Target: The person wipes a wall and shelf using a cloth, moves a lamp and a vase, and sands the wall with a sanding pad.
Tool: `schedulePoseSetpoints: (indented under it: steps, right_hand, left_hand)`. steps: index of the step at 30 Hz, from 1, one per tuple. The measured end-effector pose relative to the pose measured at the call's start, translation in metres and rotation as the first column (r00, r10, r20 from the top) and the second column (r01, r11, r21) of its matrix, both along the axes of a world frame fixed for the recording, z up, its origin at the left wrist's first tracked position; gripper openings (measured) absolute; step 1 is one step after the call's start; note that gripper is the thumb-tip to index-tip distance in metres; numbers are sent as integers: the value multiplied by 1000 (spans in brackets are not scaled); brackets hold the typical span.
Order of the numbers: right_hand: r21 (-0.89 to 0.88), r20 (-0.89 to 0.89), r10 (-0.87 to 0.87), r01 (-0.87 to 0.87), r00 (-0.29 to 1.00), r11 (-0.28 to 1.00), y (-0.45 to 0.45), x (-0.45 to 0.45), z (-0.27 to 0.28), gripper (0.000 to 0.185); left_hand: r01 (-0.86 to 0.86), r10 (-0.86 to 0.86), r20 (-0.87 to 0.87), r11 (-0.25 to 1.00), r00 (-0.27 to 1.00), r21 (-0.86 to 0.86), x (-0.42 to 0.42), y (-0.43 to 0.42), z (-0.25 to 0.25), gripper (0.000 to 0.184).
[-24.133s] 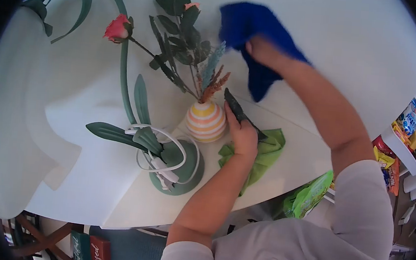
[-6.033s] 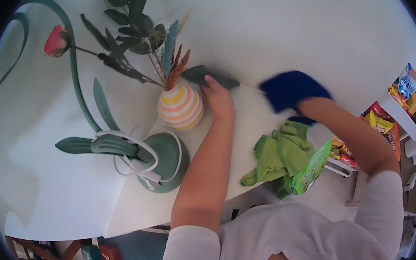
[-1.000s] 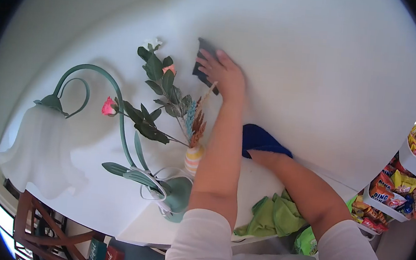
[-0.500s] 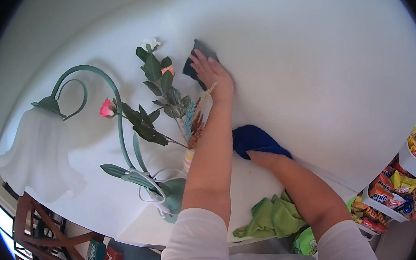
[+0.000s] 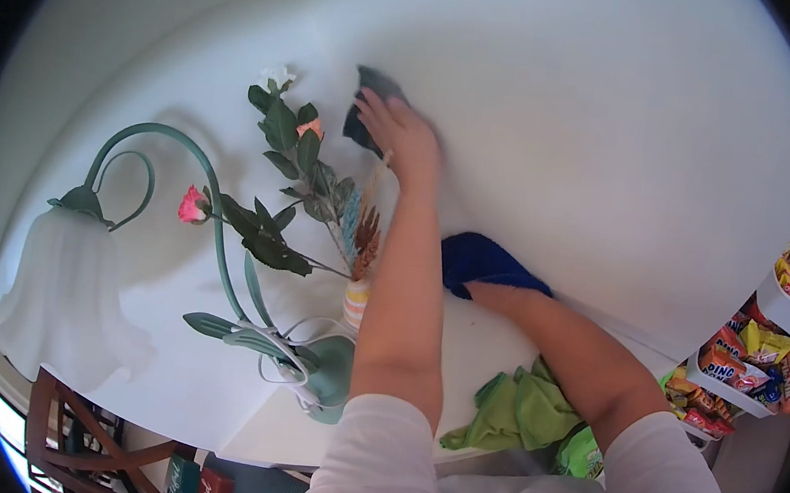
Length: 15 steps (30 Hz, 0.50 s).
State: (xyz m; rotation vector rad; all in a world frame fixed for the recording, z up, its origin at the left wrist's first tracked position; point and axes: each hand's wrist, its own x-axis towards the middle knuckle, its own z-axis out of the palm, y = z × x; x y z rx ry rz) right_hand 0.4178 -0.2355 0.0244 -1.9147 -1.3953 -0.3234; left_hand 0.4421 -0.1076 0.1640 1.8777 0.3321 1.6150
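Observation:
My left hand lies stretched on a dark grey cloth, pressing it to the white wall. Its fingers are spread a little over the cloth. Low on the right, a dark blue cloth covers my right hand, so its fingers are hidden; only the wrist shows. Left of my left forearm, artificial flowers stand in a striped vase, with a pink rose reaching out to the left. A crumpled green cloth rests near my right forearm.
A green lamp with a curved neck and white frilled shade stands at left, its white cord looped at the base. Snack packets fill white bins at right. A brown wooden chair is at lower left.
My left hand and the grey cloth have shifted slightly up and left along the wall. The flowers and lamp also appear slightly further left. My right arm has hardly moved.

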Motion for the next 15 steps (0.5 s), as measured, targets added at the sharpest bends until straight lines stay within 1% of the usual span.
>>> schedulePoseSetpoints:
  steps: [1,3,4,7,9,11,12,15]
  right_hand:
    - [-22,-6,12,-12,1000,1000,0,1,-1,25]
    - [-40,-21,31,-32,999,999,2,3,-2,26]
    - [-39,-20,36,-37,999,999,3,3,-2,26]
    - [3,-12,57,-57,998,998,4,3,1,26]
    - [-4,-21,59,-59,998,998,3,2,5,26]
    - [-158,-111,4,-21,994,987,-6,-4,21,29]
    - [-238,-146,-30,-5,989,971,-10,-7,28,30]
    - [-276,-142,-38,-3,989,961,-7,-5,18,30]
  left_hand:
    - [22,-22,-20,999,1000,29,-5,-11,-11,52]
    - [62,-52,-53,979,997,195,-12,-39,-40,52]
    - [83,-66,-74,959,995,270,-16,-48,-46,52]
    - [40,-44,4,948,999,316,-6,-31,-12,52]
    - [17,-32,52,964,998,264,1,-10,13,52]
    - [24,-43,87,976,995,215,3,2,21,51]
    - [6,-25,100,983,995,185,7,5,11,51]
    - [20,-17,53,998,998,-54,4,4,-53,51]
